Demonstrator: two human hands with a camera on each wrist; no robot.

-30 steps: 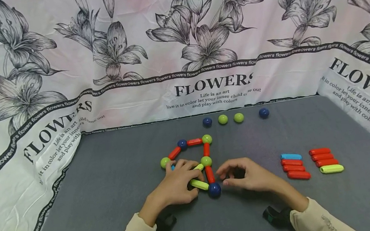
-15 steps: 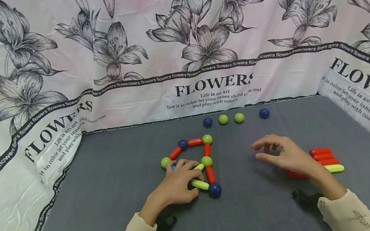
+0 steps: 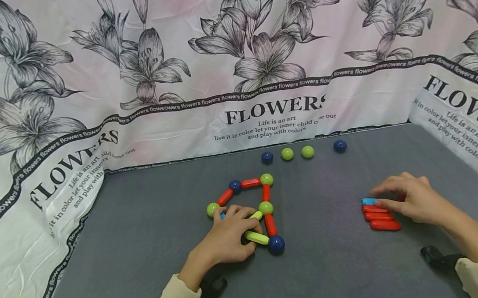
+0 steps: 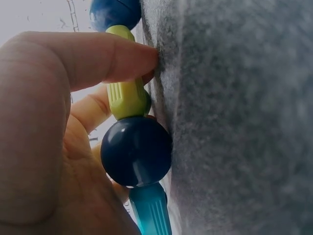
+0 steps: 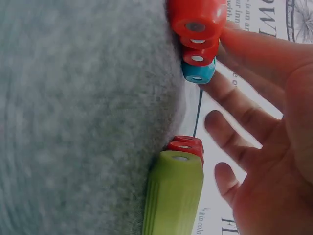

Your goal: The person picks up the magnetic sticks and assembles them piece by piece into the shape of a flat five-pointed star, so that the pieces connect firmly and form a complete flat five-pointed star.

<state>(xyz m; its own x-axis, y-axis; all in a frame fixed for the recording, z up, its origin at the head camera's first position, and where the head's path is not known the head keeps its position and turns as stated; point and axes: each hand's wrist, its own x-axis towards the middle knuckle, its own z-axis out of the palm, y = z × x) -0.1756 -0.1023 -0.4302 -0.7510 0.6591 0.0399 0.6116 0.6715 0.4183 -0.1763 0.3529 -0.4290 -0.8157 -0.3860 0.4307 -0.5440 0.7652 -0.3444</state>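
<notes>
My left hand [image 3: 232, 237] grips a yellow-green magnetic rod [image 4: 126, 100] between thumb and fingers. In the left wrist view a dark blue ball [image 4: 137, 152] joins that rod to a light blue rod [image 4: 150, 210]. They belong to a figure of rods and balls lying on the grey table, partly under the hand. Its red rods [image 3: 270, 224] and green balls [image 3: 266, 208] show beyond the fingers. My right hand [image 3: 415, 199] is at a light blue rod [image 3: 367, 201], thumb and forefinger on either side of it, fingers fairly straight. Whether they touch it I cannot tell.
Several red rods [image 3: 385, 225] lie in a row before the light blue one. A second group with a yellow-green rod [image 5: 173, 196] lies under the right hand, hidden from the head view. Loose balls [image 3: 287, 154] line the table's back edge, before a flowered cloth [image 3: 166, 138].
My right hand has moved right, from beside the figure to the loose rods, and now covers the right-hand group. The left hand and the figure have stayed put.
</notes>
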